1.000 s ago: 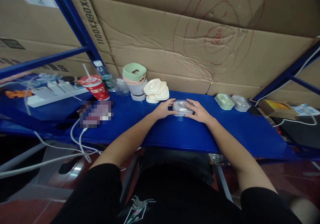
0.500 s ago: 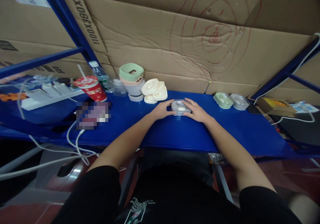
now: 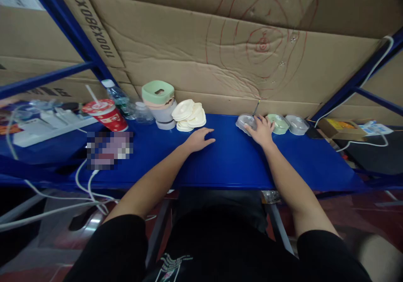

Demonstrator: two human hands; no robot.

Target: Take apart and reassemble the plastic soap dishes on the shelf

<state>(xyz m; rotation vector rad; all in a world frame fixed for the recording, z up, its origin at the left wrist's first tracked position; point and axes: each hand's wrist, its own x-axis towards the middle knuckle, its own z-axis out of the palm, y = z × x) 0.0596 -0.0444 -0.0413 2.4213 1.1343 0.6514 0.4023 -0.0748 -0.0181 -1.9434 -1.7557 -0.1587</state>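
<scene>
left hand (image 3: 197, 140): just hanging out over the blue table (image 3: 226, 164), fingers loose, nothing in it
right hand (image 3: 263, 131): spread over the near grey tub (image 3: 243, 121), thumb on it, can't tell if it's actually gripping
near grey tub: toward the back of the table, left of the green tub (image 3: 278, 124) and far grey tub (image 3: 297, 124)
cream pieces (image 3: 189, 115): piled beside the green-topped stack (image 3: 158, 92)

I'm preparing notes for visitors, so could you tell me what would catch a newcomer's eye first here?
Red rings drawn on the cardboard behind the table stand out first. Then the bright red cup at the left, and the right hand on a grey container.
</scene>
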